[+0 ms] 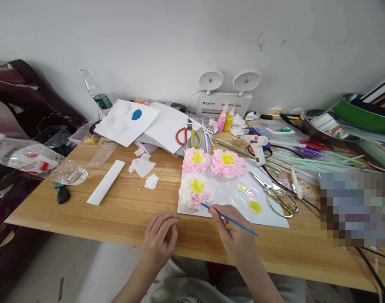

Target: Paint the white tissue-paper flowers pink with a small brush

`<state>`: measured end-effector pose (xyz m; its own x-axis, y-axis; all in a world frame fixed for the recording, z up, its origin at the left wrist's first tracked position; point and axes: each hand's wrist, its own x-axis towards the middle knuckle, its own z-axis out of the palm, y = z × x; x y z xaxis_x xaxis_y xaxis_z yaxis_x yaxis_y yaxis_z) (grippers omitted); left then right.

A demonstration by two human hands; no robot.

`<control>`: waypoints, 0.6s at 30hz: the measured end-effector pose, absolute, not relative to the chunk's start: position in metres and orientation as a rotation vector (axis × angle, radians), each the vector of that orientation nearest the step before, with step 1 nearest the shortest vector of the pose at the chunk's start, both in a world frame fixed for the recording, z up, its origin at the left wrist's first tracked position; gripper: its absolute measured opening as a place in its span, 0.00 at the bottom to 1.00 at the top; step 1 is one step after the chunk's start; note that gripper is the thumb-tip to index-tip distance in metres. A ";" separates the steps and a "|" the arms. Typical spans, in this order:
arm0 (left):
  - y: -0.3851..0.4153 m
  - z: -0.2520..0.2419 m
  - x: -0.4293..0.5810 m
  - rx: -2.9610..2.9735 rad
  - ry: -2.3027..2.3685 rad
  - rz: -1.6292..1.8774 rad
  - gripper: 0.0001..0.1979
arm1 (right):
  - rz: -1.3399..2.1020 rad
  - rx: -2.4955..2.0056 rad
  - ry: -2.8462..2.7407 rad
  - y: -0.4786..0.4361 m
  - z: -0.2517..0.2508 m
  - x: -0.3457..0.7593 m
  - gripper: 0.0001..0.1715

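Observation:
A thin blue paintbrush (238, 226) is pinched in my right hand (236, 235), its tip at the lower edge of a mostly white paper flower (189, 187) with a yellow centre and some pink petals. Behind it sit two pinker flowers, one on the left (196, 159) and one on the right (228, 164). All three are on a white sheet (220, 198). My left hand (161, 235) rests at the table's front edge, fingers curled together, holding nothing visible. A clear palette (242, 206) with yellow and pink paint lies right of the flowers.
Gold-handled scissors (276, 193) overlap the sheet's right side. Nearby stands a white glue gun (258, 147) with a black cord. Pink (222, 120) and yellow (229, 120) paint bottles stand at the back. White paper scraps (142, 166) and a water bottle (41, 160) are on the left.

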<state>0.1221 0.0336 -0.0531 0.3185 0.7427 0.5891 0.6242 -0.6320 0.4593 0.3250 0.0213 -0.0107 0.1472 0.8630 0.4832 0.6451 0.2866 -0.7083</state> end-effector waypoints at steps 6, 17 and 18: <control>0.033 -0.054 0.121 2.428 1.248 1.199 0.12 | 0.307 -1.400 -1.565 0.024 -0.010 0.323 0.08; 0.035 -0.056 0.121 2.431 1.251 1.219 0.12 | 0.352 -1.530 -1.290 0.014 -0.007 0.335 0.09; 0.035 -0.056 0.121 2.433 1.252 1.218 0.12 | 0.308 -1.525 -1.210 0.011 -0.007 0.339 0.08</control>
